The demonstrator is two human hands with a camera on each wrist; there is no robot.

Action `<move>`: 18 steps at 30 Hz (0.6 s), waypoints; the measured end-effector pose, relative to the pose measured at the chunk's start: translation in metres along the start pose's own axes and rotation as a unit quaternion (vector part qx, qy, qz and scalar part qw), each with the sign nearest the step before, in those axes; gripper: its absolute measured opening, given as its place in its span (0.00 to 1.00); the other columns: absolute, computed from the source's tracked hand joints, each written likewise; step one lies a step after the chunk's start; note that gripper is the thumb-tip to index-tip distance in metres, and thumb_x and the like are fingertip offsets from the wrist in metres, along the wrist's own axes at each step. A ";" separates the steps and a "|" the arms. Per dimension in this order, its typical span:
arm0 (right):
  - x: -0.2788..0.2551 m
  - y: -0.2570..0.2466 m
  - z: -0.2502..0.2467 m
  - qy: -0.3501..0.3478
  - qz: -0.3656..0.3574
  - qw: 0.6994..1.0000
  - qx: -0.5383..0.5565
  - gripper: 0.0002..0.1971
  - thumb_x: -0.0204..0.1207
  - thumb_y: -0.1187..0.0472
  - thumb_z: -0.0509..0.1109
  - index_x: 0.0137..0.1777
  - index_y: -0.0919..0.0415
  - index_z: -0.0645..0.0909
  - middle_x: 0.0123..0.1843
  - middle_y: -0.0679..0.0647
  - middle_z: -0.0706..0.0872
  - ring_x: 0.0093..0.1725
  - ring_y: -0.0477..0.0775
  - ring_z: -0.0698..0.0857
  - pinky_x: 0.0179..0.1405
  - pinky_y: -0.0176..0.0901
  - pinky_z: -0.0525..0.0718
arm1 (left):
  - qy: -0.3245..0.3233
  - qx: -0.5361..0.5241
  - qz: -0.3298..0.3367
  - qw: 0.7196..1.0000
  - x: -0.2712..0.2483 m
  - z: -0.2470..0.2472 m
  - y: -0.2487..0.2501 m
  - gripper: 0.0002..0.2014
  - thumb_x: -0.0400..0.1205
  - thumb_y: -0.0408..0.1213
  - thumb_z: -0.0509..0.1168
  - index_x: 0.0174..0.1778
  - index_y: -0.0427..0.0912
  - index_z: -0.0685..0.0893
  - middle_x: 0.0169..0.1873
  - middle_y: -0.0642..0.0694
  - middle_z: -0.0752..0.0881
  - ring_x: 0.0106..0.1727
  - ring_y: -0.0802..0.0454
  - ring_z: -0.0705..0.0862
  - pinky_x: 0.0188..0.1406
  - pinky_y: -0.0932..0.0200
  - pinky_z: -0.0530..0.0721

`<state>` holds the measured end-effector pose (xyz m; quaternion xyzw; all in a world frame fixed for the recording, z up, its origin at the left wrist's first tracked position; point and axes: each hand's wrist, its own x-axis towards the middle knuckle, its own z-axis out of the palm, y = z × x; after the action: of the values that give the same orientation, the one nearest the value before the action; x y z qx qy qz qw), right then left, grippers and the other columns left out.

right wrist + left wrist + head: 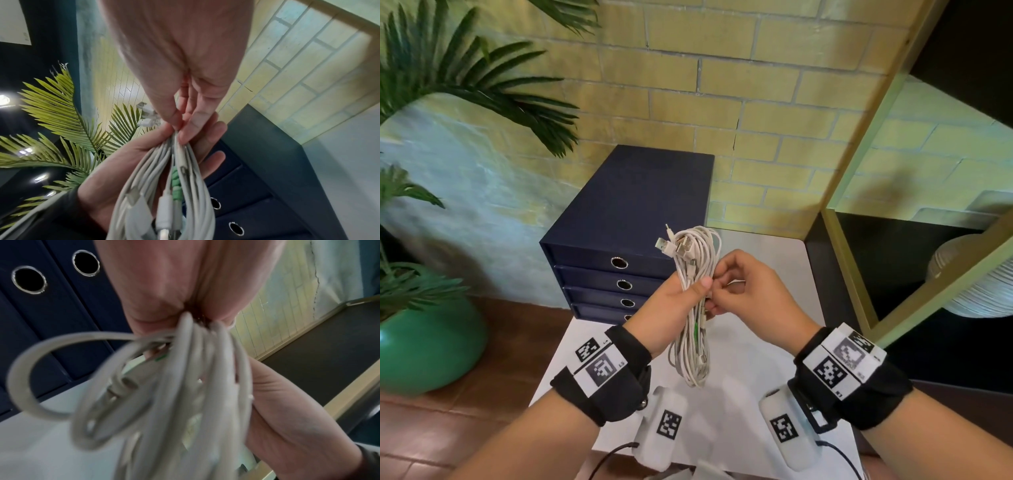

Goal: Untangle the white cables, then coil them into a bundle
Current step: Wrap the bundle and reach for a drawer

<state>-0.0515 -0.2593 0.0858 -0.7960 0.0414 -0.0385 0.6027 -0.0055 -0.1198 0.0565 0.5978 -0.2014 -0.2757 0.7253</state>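
A bundle of white cables [695, 274], folded into long loops, hangs upright above the white table [756, 342]. My left hand [681, 301] grips the bundle round its middle, thumb across the front. My right hand [736, 284] pinches strands of the same bundle from the right, just beside the left thumb. USB plugs [666, 245] stick out at the top left of the loops. A green cable protector [175, 183] shows among the strands in the right wrist view, where the cables [164, 186] run down over the left palm. The left wrist view shows blurred loops [164, 394].
A dark blue drawer box [626, 240] with ring pulls stands at the back of the table. A green pot with a palm [424, 339] sits on the floor at left. A yellow-framed shelf [866, 260] with a white ribbed vase [976, 274] is at right.
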 end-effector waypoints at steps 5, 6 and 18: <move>0.002 0.004 -0.004 0.039 -0.026 0.995 -0.088 0.11 0.69 0.68 0.75 0.46 0.62 0.75 0.37 0.52 0.75 0.29 0.50 0.81 0.30 0.40 0.84 | -0.007 0.006 -0.020 1.000 -0.003 0.003 -0.002 0.14 0.85 0.42 0.58 0.64 0.42 0.79 0.47 0.47 0.89 0.47 0.49 0.90 0.49 0.54 0.87; 0.004 0.005 -0.008 0.052 -0.039 0.986 -0.151 0.14 0.66 0.63 0.77 0.46 0.60 0.74 0.36 0.49 0.73 0.29 0.48 0.75 0.30 0.40 0.78 | -0.011 0.010 -0.030 0.999 -0.004 0.003 -0.001 0.15 0.85 0.42 0.58 0.64 0.40 0.78 0.47 0.45 0.89 0.47 0.47 0.90 0.49 0.54 0.87; 0.003 -0.015 -0.031 -0.127 0.033 0.991 0.017 0.36 0.74 0.57 0.73 0.78 0.47 0.58 0.71 0.48 0.76 0.67 0.43 0.79 0.67 0.40 0.78 | -0.006 0.107 -0.006 0.994 0.001 0.011 -0.008 0.03 0.84 0.38 0.63 0.51 0.49 0.80 0.25 0.56 0.72 0.25 0.58 0.69 0.29 0.61 0.73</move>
<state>-0.0521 -0.2853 0.1086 -0.7824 -0.0098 0.0827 0.6172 -0.0129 -0.1294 0.0510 0.6718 -0.2303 -0.2606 0.6540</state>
